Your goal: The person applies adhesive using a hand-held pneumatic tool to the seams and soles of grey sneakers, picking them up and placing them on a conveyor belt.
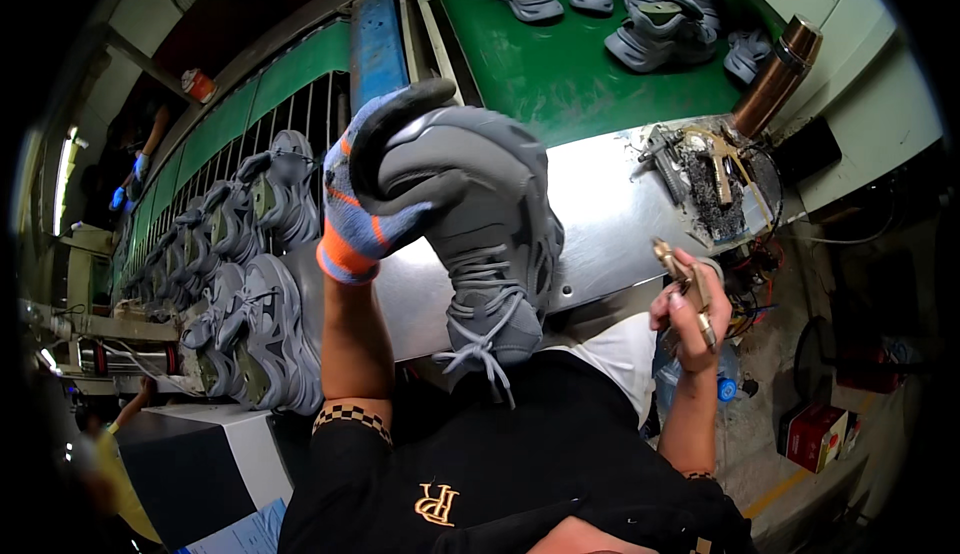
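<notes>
A grey lace-up sneaker (485, 209) hangs toe up in front of me above the metal worktop (605, 194). Its laces are tied in a bow near the bottom. My left hand (370, 174), in a blue, orange and black work glove, is closed around the toe end. To the right of the shoe, my bare right hand (692, 319) grips a small brass-coloured metal tool (668, 257). The tool's tip points up and away from me, apart from the sneaker; its exact kind is unclear.
Grey sneakers (285, 189) line the rack on the left, and several more (650, 39) sit on the green belt (520, 79) ahead. A copper-coloured flask (780, 74) stands near metal tools (665, 164) and dark debris on the right. Another person's gloved hand (130, 184) shows far left.
</notes>
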Motion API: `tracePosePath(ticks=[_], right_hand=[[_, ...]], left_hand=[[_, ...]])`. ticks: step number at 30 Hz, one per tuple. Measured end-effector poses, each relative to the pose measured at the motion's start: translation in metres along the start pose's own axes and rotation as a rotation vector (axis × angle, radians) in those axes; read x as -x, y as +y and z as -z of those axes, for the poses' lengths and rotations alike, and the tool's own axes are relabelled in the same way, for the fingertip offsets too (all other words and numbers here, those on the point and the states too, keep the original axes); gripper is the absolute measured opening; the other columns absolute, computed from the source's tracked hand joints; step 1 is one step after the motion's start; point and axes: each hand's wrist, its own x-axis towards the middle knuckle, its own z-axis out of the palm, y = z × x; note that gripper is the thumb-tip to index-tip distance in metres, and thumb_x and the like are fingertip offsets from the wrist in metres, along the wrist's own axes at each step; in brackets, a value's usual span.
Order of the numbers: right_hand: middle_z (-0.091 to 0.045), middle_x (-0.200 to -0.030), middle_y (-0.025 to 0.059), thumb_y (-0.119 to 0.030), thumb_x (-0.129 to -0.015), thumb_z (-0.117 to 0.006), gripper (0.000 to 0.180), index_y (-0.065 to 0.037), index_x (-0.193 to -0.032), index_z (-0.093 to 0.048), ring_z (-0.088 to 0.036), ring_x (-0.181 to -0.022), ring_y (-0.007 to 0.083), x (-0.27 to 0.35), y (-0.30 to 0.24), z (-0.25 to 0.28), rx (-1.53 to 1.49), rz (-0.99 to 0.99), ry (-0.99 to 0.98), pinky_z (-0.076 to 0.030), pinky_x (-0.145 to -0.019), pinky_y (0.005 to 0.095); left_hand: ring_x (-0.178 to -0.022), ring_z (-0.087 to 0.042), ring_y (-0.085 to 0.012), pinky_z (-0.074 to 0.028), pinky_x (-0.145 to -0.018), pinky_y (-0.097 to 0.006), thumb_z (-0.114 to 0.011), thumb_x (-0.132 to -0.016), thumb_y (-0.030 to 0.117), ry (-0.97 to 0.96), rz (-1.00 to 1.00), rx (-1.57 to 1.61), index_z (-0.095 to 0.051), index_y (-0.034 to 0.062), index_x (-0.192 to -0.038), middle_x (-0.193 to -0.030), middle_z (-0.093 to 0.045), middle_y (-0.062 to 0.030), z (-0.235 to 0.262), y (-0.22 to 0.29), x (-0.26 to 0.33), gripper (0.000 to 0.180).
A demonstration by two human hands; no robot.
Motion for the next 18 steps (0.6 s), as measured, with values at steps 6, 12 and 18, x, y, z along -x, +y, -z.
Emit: tracePosePath(ticks=[6,12,18], right_hand=[[-0.056,-0.065,0.0095,-0.013,-0.077,-0.058,0.055,0.012,-0.125,-0.048,-0.056,-0.055,0.0128,-0.042,-0.076,-0.060,0.084,0.274,-0.426,-0.046,-0.052,0.0238],[-0.057,-0.072,0.0076,-0.009,-0.076,-0.056,0.051,0.009,-0.124,-0.052,-0.053,-0.055,0.0092,-0.088,-0.103,-0.111,0.043,0.303,-0.534,-0.044,-0.052,0.0220],[-0.058,-0.075,0.0044,-0.005,-0.078,-0.057,0.048,0.006,-0.125,-0.053,-0.053,-0.064,0.0075,-0.096,-0.055,-0.107,-0.134,0.213,-0.467,-0.044,-0.060,0.0227]], left_hand=[[-0.099,-0.063,-0.0196,-0.049,-0.088,-0.032,-0.084,-0.062,0.010,-0.048,-0.099,0.100,-0.060,-0.0027,-0.120,-0.110,-0.065,-0.0125,-0.007,-0.001,-0.014,0.064],[-0.102,-0.063,-0.0177,-0.049,-0.091,-0.033,-0.081,-0.066,0.007,-0.117,0.105,0.351,-0.053,-0.0049,-0.127,-0.110,-0.066,-0.0115,-0.008,-0.013,-0.023,0.067],[-0.103,-0.063,-0.0231,-0.047,-0.093,-0.034,-0.075,-0.069,0.033,-0.059,0.105,0.128,-0.050,-0.0074,-0.127,-0.111,-0.065,-0.0167,0.006,-0.037,-0.032,0.074]])
